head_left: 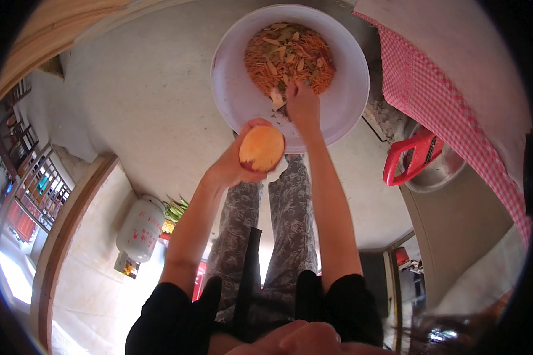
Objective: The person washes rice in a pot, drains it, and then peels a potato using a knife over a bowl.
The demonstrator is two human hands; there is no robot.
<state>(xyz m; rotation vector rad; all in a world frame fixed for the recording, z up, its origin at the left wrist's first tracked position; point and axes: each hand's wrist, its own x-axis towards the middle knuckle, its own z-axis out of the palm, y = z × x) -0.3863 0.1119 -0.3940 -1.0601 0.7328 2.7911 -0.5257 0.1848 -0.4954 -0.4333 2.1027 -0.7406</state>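
Note:
My left hand (230, 164) is wrapped round a large orange-fleshed piece, apparently a peeled sweet potato (262, 148), with patches of reddish skin at its lower edge. It is held just outside the near rim of a big white tub (231, 77). Inside the tub lies a heap of orange shreds and peelings (287, 53). My right hand (302, 106) reaches over the rim, fingers bent together at the near side of the heap. A pale piece (277, 97) shows beside those fingers; whether they grip it or something else is hidden.
A red grater (411, 157) rests over a metal bowl (447, 171) at the right, by a red-and-white checked cloth (420, 77). A whitish gas cylinder (141, 229) stands at the left, with green stalks (175, 208) near it. Further left is a wooden-edged wall (71, 228).

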